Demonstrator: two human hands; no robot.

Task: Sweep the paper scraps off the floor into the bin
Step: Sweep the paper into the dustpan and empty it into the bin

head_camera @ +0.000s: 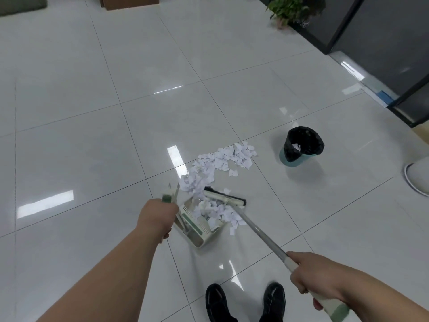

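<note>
White paper scraps (218, 163) lie in a curved heap on the glossy tiled floor. More scraps (216, 213) sit inside a cream and green dustpan (199, 228), whose upright handle my left hand (157, 217) grips. My right hand (311, 273) holds the broom handle near its cream grip. The metal shaft runs up-left to the broom head (224, 197), which rests at the dustpan's mouth among the scraps. A small bin (301, 146) with a black liner stands to the right of the heap, a scrap or two inside it.
My two black shoes (246, 303) stand just behind the dustpan. A white round base (417, 180) sits at the right edge. Dark glass partitions (383, 43) and a potted plant (292, 8) line the far right; a wooden piece (130, 2) stands at the far top.
</note>
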